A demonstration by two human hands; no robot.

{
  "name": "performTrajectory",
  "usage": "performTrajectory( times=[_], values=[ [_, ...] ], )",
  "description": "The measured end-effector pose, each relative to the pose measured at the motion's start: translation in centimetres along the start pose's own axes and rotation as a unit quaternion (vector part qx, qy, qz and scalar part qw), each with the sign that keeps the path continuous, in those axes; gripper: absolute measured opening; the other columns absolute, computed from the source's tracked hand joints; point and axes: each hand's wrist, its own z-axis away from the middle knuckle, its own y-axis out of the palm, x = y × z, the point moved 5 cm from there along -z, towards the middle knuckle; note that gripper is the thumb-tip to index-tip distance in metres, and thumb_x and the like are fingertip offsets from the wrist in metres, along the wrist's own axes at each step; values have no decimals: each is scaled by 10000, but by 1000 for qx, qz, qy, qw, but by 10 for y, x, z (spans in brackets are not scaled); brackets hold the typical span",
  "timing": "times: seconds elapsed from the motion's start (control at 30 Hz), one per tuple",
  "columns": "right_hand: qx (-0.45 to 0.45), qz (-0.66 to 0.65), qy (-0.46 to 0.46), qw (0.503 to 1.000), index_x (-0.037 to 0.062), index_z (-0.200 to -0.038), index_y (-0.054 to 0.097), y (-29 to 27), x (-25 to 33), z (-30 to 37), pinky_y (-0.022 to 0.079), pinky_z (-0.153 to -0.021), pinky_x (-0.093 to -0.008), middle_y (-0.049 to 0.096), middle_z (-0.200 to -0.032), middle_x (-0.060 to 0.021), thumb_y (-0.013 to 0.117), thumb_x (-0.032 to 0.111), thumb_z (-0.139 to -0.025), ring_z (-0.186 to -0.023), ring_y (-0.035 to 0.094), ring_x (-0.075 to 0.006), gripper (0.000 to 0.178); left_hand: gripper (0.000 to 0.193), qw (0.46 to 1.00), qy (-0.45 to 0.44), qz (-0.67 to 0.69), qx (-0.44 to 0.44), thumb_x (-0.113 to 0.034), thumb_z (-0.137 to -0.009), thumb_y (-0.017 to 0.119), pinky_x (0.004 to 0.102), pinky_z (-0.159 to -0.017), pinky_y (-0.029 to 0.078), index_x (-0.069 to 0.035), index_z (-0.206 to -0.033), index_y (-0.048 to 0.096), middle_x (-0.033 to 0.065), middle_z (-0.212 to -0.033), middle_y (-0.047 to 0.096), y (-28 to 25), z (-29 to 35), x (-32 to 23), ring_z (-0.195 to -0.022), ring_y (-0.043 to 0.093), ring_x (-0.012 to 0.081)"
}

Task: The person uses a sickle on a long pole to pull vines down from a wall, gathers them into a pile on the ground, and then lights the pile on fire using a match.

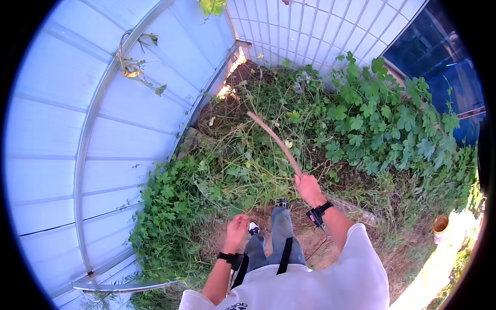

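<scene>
My right hand (308, 187) grips the near end of a long, curved wooden stick (274, 138) that reaches forward and to the left over a tangle of cut weeds (243, 160). My left hand (236, 230) hangs lower by my left knee with its fingers curled and nothing visible in it. Both wrists wear black bands. My legs in grey trousers and my shoes (253, 226) stand on bare soil just behind the weeds.
A white panelled greenhouse wall (103, 129) curves along the left and across the back. Leafy green vines (382, 119) fill the right side. An orange-brown pot (440, 225) stands at the far right. Dark soil (243, 77) lies near the back corner.
</scene>
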Motion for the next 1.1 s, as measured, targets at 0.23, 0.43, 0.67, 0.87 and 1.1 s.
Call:
performTrajectory(
  times=[0.23,0.43,0.67,0.87,1.1],
  values=[
    [-17,63,34,997,-70,-783,597,-47,43,130,511,-569,-520,603,-639,-279,532,304,-948,-627,612,-474,414,184,996,-15,-55,74,-166,-958,517,250,-663,500,-28,-1037,610,52,-831,666,-24,76,29,-727,618,108],
    [56,72,66,994,-62,-778,601,-56,-1,327,494,-556,-505,600,-665,-283,603,282,-895,-633,617,-453,363,174,984,-162,-55,58,-168,-937,527,297,-667,517,-34,-1012,611,74,-826,688,-73,124,153,-741,655,151],
    [-74,-11,92,993,-71,-811,609,22,-16,301,500,-597,-523,605,-687,-299,513,370,-953,-669,614,-478,473,178,990,0,-133,47,-166,-940,518,327,-672,521,-27,-993,615,100,-828,692,-80,106,124,-753,676,206],
    [-119,-27,-74,990,-42,-823,569,10,37,166,486,-567,-482,593,-647,-257,593,295,-922,-643,610,-451,352,189,989,-144,-21,-8,-165,-932,530,317,-620,509,-10,-985,623,91,-776,686,-116,171,188,-683,661,190],
    [-43,-148,-151,976,-49,-950,548,6,157,-35,499,-654,-496,623,-771,-286,550,340,-940,-724,619,-454,389,239,913,-375,102,-122,-227,-928,518,272,-460,458,-24,-1014,610,106,-797,665,-139,294,322,-538,575,152]
  ],
)
